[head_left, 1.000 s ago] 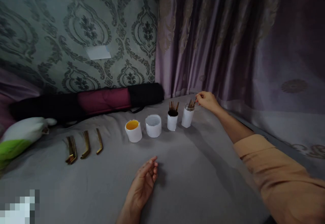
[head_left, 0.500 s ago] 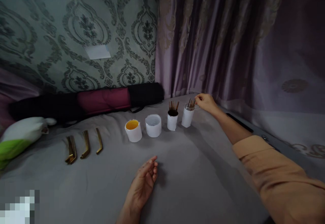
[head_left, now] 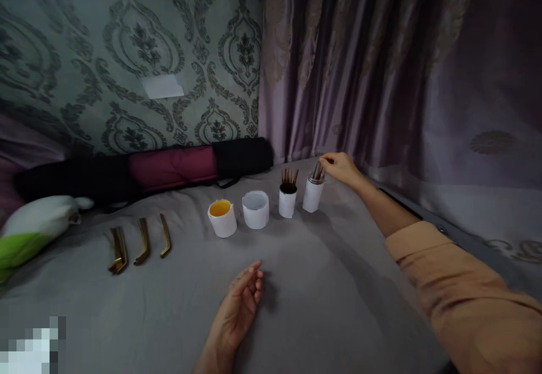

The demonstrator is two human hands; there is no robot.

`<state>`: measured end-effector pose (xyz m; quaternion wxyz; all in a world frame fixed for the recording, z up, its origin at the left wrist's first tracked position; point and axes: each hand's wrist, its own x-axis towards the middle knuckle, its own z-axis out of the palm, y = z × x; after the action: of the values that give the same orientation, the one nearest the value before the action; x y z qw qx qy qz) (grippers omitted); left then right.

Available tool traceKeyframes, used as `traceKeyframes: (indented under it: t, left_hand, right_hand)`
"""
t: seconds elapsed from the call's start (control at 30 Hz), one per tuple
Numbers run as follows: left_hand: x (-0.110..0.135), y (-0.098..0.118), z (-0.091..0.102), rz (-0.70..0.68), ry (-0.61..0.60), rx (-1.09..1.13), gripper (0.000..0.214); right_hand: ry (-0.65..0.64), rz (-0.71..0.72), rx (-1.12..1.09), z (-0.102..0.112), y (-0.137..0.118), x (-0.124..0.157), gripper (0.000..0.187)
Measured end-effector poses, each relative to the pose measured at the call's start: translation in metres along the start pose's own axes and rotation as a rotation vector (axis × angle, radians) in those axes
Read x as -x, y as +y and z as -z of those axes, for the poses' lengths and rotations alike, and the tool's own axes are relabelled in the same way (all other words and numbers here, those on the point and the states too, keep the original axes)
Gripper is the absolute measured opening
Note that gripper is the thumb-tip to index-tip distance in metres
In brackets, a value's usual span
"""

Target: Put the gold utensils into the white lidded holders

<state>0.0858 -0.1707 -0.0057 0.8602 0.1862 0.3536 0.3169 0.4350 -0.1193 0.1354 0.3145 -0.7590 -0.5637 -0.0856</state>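
Four small white cups stand in a row on a grey sheet (head_left: 339, 283). The rightmost cup (head_left: 313, 194) holds several thin brown sticks (head_left: 318, 172); my right hand (head_left: 342, 169) is at its top, fingertips pinched on the sticks. The cup beside it (head_left: 287, 201) also holds brown sticks. A third cup (head_left: 256, 209) looks pale inside, and the leftmost cup (head_left: 222, 218) shows yellow inside. My left hand (head_left: 241, 300) rests on the sheet in front of the cups, fingers loosely curled and apart, holding nothing.
Three bent brass-coloured metal pieces (head_left: 141, 240) lie in a row at the left. A black and maroon rolled bag (head_left: 169, 168) lies along the patterned wall. A white and green soft toy (head_left: 31, 230) sits far left. Purple curtains (head_left: 402, 80) hang on the right.
My right hand has shifted slightly left, closing onto the sticks in the rightmost cup. The left hand has not moved.
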Motion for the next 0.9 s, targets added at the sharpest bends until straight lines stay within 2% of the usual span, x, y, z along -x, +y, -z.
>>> traceKeyframes:
  t: [0.2,0.43,0.6,0.8,0.9]
  left_hand:
    - [0.000,0.001,0.000,0.002,0.000,0.000,0.024]
    - [-0.001,0.001,0.001,0.005,-0.002,0.002,0.025]
    - [0.000,0.001,0.001,0.005,-0.002,-0.004,0.025]
    - [0.000,0.001,0.002,0.002,-0.008,-0.003,0.025]
    - [-0.001,0.001,0.001,0.005,-0.003,-0.002,0.025]
  right_hand:
    - [-0.023,0.063,0.025,-0.012,-0.001,-0.005,0.025]
    - [-0.023,0.022,0.112,-0.016,0.001,-0.005,0.026]
    - [0.025,-0.001,0.095,-0.017,0.001,-0.006,0.025]
    - [0.008,-0.042,0.090,-0.016,-0.001,-0.008,0.023]
    - [0.054,-0.066,0.083,-0.011,-0.003,-0.008,0.022]
